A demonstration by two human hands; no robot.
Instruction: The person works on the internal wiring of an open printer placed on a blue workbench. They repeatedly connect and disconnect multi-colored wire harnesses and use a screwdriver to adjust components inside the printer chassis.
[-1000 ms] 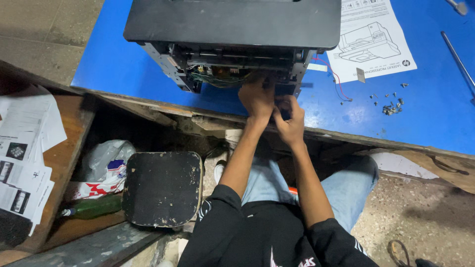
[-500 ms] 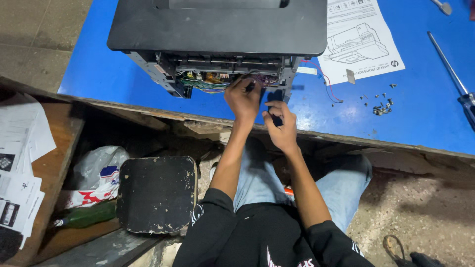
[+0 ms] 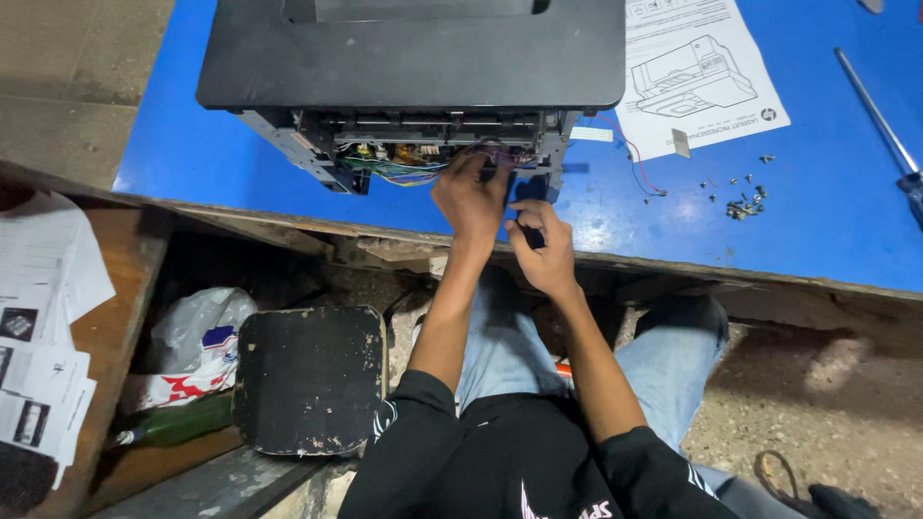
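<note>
A black printer [image 3: 413,53] stands on the blue table [image 3: 817,240] with its open rear side facing me. Coloured wires [image 3: 404,168] and a circuit board show in the opening. My left hand [image 3: 469,197] reaches into that opening, its fingertips closed on the wires at the right end of the bundle. My right hand [image 3: 543,252] hovers over the table's front edge, just below the printer, and grips a small black part [image 3: 527,235]. The part is mostly hidden by my fingers.
A printed sheet with a printer drawing [image 3: 702,77] lies to the right of the printer. Beyond it are loose screws [image 3: 745,202], a thin red wire [image 3: 635,163] and a long screwdriver [image 3: 875,111]. Below the table sit a black stool seat [image 3: 310,380], a green bottle [image 3: 178,423], a plastic bag [image 3: 197,336] and papers [image 3: 38,327].
My right hand has drawn back from the printer's opening towards the table edge with the black part. My left hand stays at the wires.
</note>
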